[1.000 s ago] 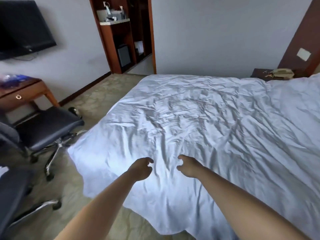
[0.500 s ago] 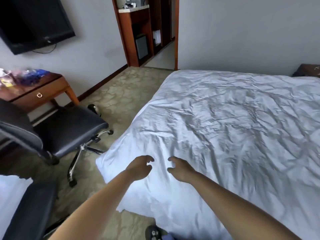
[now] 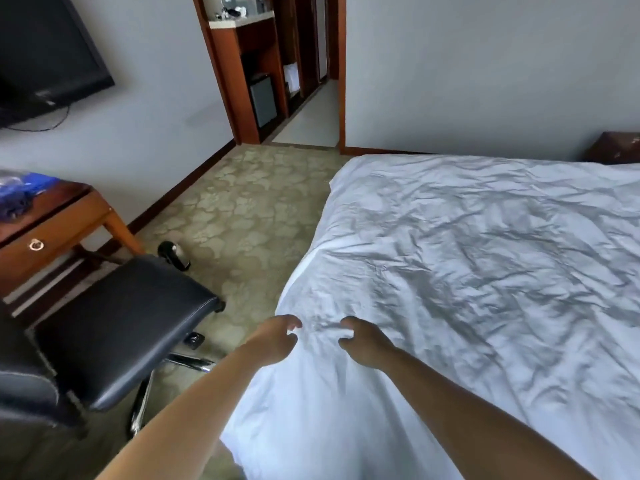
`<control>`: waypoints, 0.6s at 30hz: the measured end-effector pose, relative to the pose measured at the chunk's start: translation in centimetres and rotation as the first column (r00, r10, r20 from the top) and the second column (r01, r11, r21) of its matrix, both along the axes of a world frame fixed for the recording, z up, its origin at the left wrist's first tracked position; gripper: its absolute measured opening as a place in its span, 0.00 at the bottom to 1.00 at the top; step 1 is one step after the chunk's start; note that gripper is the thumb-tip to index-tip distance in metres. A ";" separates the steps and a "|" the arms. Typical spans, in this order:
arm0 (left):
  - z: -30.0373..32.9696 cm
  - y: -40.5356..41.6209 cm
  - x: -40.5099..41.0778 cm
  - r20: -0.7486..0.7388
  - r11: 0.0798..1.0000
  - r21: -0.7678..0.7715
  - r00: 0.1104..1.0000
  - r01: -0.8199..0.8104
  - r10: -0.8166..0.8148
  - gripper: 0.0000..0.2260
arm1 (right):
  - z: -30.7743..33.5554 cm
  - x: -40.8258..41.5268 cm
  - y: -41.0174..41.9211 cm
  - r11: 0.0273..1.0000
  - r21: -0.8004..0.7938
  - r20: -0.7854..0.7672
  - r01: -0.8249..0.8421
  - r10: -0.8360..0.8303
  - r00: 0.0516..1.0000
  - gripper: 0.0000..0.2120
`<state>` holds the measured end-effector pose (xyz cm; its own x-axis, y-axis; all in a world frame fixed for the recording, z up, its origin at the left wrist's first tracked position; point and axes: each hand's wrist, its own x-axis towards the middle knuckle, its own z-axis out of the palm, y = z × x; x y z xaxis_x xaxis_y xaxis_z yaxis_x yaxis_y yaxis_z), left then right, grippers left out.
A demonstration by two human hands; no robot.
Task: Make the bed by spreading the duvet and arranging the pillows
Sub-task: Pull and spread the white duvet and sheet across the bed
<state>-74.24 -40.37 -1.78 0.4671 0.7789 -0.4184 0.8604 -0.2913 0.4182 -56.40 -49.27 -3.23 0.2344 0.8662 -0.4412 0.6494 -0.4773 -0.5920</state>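
A white, wrinkled duvet [image 3: 467, 271] covers the bed and hangs over its near-left corner. Both my arms reach forward over that corner. My left hand [image 3: 277, 337] is at the duvet's left edge, with its fingers curled and apart and white cloth showing between them. My right hand [image 3: 365, 342] is a hand's width to its right, over the cloth, in the same curled shape. Neither hand holds a fold that I can make out. No pillow is in view.
A black office chair [image 3: 117, 323] stands just left of the bed corner, in front of a wooden desk [image 3: 59, 230]. Patterned carpet [image 3: 249, 209] runs between the bed and a wall with a TV [image 3: 45, 60]. A wooden doorway unit [image 3: 263, 67] is ahead, and a dark nightstand [image 3: 613, 147] is at far right.
My view has swung left and down towards the bed's corner. Both hands have moved from the duvet's middle to its left edge, keeping their curled shape.
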 end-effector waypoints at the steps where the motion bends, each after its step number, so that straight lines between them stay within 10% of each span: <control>1: -0.3 1.8 -0.6 0.004 1.000 0.004 1.000 0.027 -0.027 0.15 | -0.1 -0.8 1.5 1.000 0.000 0.006 0.016 -0.016 1.000 0.21; 18: 1.7 32.1 -7.4 0.093 0.917 -0.112 0.923 0.382 -0.373 0.20 | 1.4 -12.1 27.0 0.960 -0.001 0.115 0.279 -0.277 0.954 0.23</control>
<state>-81.61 -8.30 -0.13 0.7471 0.4823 -0.4575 0.6647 -0.5301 0.5265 -68.51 -22.27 -1.88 0.5136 0.7524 -0.4124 0.5519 -0.6577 -0.5127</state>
